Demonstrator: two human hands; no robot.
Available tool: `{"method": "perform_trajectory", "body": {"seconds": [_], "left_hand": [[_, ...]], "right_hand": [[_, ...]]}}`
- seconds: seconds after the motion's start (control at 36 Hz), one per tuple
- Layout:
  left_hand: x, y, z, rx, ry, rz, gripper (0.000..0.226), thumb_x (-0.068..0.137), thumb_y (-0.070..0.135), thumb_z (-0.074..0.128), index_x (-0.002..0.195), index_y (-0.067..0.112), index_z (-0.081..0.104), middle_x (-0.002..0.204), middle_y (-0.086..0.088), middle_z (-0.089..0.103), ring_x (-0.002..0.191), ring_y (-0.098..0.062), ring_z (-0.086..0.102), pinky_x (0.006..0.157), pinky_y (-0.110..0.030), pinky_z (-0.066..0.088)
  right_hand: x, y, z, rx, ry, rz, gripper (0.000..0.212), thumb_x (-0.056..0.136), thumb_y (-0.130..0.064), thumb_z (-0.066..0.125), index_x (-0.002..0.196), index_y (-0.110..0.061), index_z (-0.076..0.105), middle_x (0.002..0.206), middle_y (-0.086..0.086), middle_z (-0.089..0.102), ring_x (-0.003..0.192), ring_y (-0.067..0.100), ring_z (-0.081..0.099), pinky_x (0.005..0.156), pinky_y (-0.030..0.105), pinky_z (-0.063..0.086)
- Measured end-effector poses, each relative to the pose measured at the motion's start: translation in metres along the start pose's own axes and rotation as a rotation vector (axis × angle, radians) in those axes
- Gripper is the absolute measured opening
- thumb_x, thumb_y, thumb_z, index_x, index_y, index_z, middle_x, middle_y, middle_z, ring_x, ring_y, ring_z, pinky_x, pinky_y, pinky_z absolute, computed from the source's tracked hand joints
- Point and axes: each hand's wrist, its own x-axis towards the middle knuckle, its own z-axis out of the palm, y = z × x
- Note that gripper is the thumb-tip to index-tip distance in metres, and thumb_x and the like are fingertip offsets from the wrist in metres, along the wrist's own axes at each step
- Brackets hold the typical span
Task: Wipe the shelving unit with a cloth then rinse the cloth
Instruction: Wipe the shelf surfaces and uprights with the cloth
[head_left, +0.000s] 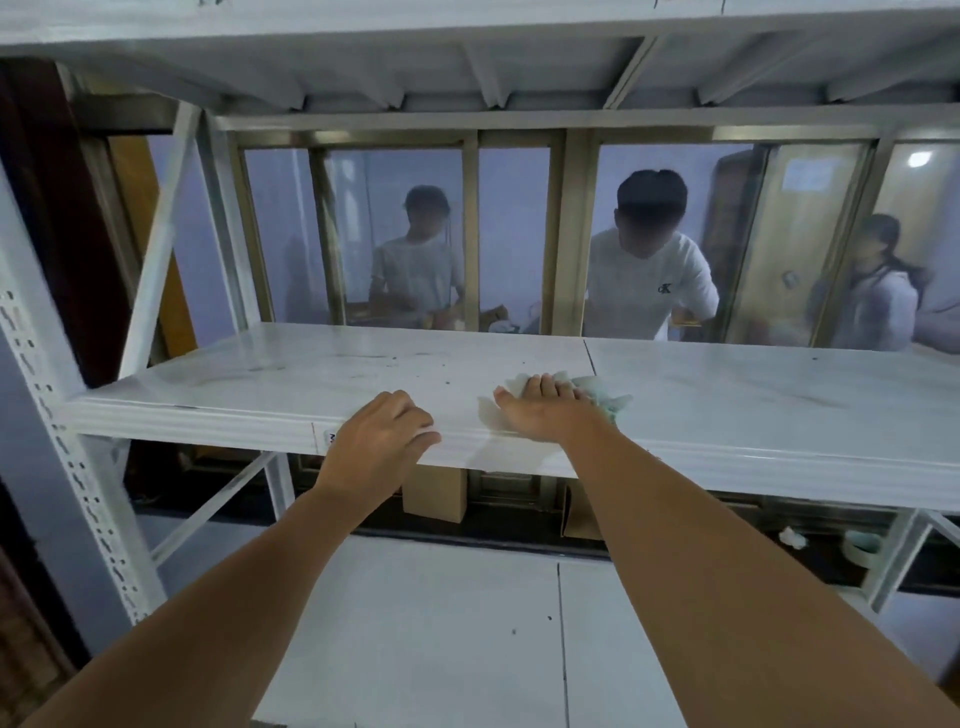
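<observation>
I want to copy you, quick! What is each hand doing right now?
Left hand: fingers curled over the shelf front edge, holding no cloth.
Right hand: open and flat, pressing the cloth onto the shelf.

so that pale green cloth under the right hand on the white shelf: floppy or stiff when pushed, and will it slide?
The pale green cloth is probably floppy: it lies crumpled, with bunched folds poking out past the right hand. It likely slides easily, since the white shelf board looks smooth and glossy. It also looks light, and would likely bunch unless pressed flat.
</observation>
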Motion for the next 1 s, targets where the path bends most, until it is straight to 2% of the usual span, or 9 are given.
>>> {"method": "perform_trajectory", "body": {"seconds": [0.08, 0.17, 0.22, 0.31, 0.56, 0.67, 0.81, 0.89, 1.0], "left_hand": [[-0.011, -0.021, -0.008, 0.055, 0.039, 0.024, 0.012, 0.074, 0.005, 0.083, 0.082, 0.007, 0.075, 0.082, -0.005, 0.067, 0.078, -0.02, 0.06, 0.064, -0.031, 0.055], [-0.02, -0.047, -0.013, 0.106, -0.029, 0.071, 0.016, 0.076, -0.001, 0.081, 0.09, 0.002, 0.075, 0.087, -0.011, 0.069, 0.081, -0.026, 0.063, 0.069, -0.036, 0.058], [-0.023, -0.062, -0.017, 0.09, -0.063, 0.006, 0.01, 0.083, 0.006, 0.077, 0.093, 0.005, 0.075, 0.091, -0.01, 0.069, 0.084, -0.026, 0.063, 0.073, -0.038, 0.057], [-0.025, -0.076, -0.026, -0.025, -0.036, -0.153, 0.01, 0.089, 0.018, 0.073, 0.092, 0.009, 0.074, 0.093, -0.004, 0.066, 0.087, -0.022, 0.06, 0.075, -0.031, 0.05], [-0.049, -0.138, -0.051, -0.03, -0.085, -0.276, 0.012, 0.094, 0.024, 0.066, 0.096, 0.014, 0.072, 0.098, 0.001, 0.063, 0.094, -0.017, 0.056, 0.079, -0.022, 0.039], [-0.064, -0.18, -0.068, -0.028, -0.063, -0.341, 0.01, 0.093, 0.024, 0.067, 0.092, 0.015, 0.072, 0.096, 0.003, 0.062, 0.094, -0.017, 0.056, 0.08, -0.03, 0.046], [-0.095, -0.235, -0.09, 0.06, -0.04, -0.41, 0.008, 0.088, 0.015, 0.072, 0.092, 0.008, 0.072, 0.096, -0.008, 0.064, 0.093, -0.03, 0.06, 0.084, -0.042, 0.05], [-0.112, -0.264, -0.101, 0.084, -0.046, -0.524, 0.015, 0.088, 0.017, 0.072, 0.098, 0.006, 0.071, 0.104, -0.01, 0.063, 0.101, -0.034, 0.058, 0.085, -0.046, 0.049], [-0.127, -0.291, -0.114, 0.047, -0.046, -0.663, 0.025, 0.094, 0.024, 0.065, 0.112, 0.008, 0.065, 0.119, -0.008, 0.058, 0.114, -0.031, 0.053, 0.089, -0.048, 0.05]], "right_hand": [[-0.002, -0.02, 0.003, -0.002, -0.008, -0.006, 0.086, 0.098, -0.068, 0.01, 0.162, -0.011, -0.002, 0.169, 0.01, -0.006, 0.156, 0.028, -0.003, 0.123, 0.047, -0.002], [-0.005, -0.038, 0.006, -0.01, -0.016, -0.003, 0.086, 0.098, -0.068, 0.009, 0.161, -0.011, -0.003, 0.169, 0.011, -0.007, 0.156, 0.029, -0.004, 0.124, 0.048, -0.001], [-0.006, -0.048, 0.007, -0.009, -0.017, 0.004, 0.085, 0.099, -0.067, 0.009, 0.161, -0.011, -0.003, 0.169, 0.011, -0.007, 0.156, 0.029, -0.004, 0.124, 0.048, -0.001], [-0.009, -0.064, 0.009, -0.002, -0.023, 0.022, 0.085, 0.099, -0.067, 0.009, 0.161, -0.012, -0.005, 0.169, 0.009, -0.01, 0.156, 0.028, -0.007, 0.124, 0.049, -0.002], [-0.016, -0.131, 0.021, -0.002, -0.023, 0.053, 0.083, 0.1, -0.065, 0.009, 0.161, -0.011, -0.006, 0.169, 0.01, -0.011, 0.155, 0.028, -0.009, 0.125, 0.048, -0.003], [-0.017, -0.17, 0.027, 0.002, -0.024, 0.049, 0.082, 0.101, -0.064, 0.009, 0.161, -0.011, -0.007, 0.169, 0.01, -0.012, 0.155, 0.028, -0.009, 0.123, 0.047, -0.004], [-0.01, -0.218, 0.039, -0.02, -0.011, 0.047, 0.081, 0.1, -0.064, 0.007, 0.161, -0.011, -0.006, 0.169, 0.011, -0.011, 0.155, 0.029, -0.008, 0.125, 0.048, -0.002], [-0.004, -0.241, 0.045, -0.037, 0.013, 0.058, 0.082, 0.099, -0.064, 0.006, 0.161, -0.011, -0.006, 0.169, 0.012, -0.01, 0.155, 0.03, -0.007, 0.125, 0.049, 0.0], [0.001, -0.271, 0.052, -0.042, 0.037, 0.062, 0.081, 0.099, -0.064, 0.005, 0.161, -0.012, -0.005, 0.169, 0.011, -0.009, 0.156, 0.03, -0.006, 0.125, 0.049, 0.001]]}}
